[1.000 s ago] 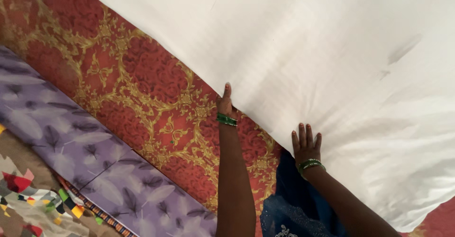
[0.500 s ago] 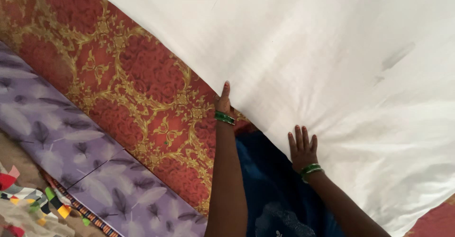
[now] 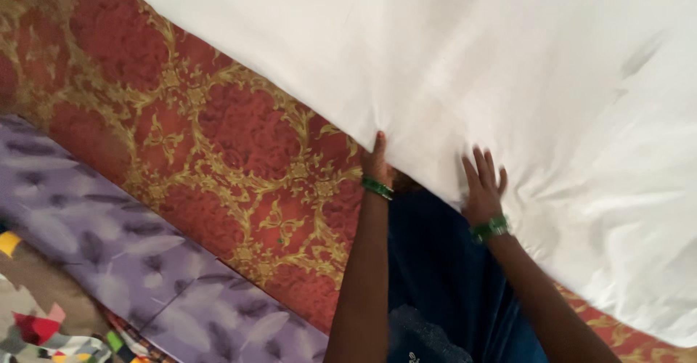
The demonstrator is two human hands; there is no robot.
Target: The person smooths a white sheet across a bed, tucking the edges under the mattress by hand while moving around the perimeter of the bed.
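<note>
A large white sheet (image 3: 508, 58) covers the upper right of the head view and lies over a red surface with a gold ornament pattern (image 3: 218, 131). My left hand (image 3: 377, 161) grips the sheet's near edge: the thumb is on top and the fingers are hidden beneath the cloth. To its right, my right hand (image 3: 483, 185) rests flat on the sheet with its fingers spread, and creases fan out around it. Green bangles ring both wrists. Between my forearms shows my dark blue garment (image 3: 435, 261).
A purple cloth printed with grey leaves (image 3: 109, 239) lies along the lower left, beside the red surface. A multicoloured patchwork cloth (image 3: 36, 327) fills the bottom left corner. More of the red and gold surface (image 3: 624, 334) shows at the bottom right, below the sheet.
Both hands have moved farther from me and closer together, and the sheet's near edge went with them. More of the blue garment now shows between my arms.
</note>
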